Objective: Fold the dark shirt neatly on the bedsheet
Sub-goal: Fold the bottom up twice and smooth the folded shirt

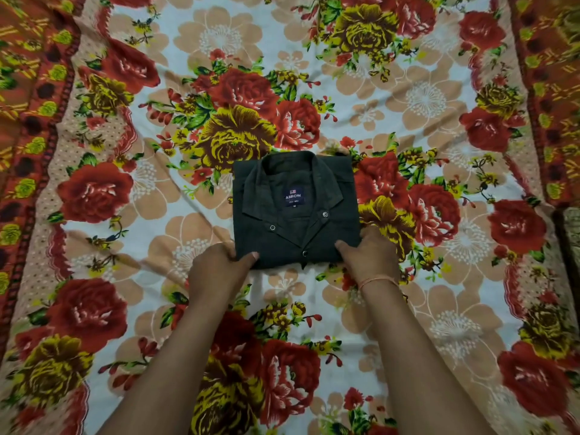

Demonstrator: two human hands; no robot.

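The dark shirt [295, 211] lies folded into a compact rectangle in the middle of the floral bedsheet [423, 98], collar up, with a blue brand label and metal snap buttons showing. My left hand [219, 265] grips the shirt's near left corner, thumb on top and fingers tucked beneath. At the near right corner my right hand [367, 255] holds the fabric the same way, thumb lying on the cloth. A thin thread band circles the right wrist.
The bedsheet, printed with red and yellow roses, spreads wide on all sides of the shirt. Orange patterned borders [28, 98] run along its left and right edges. A dark gap [565, 233] shows at the far right.
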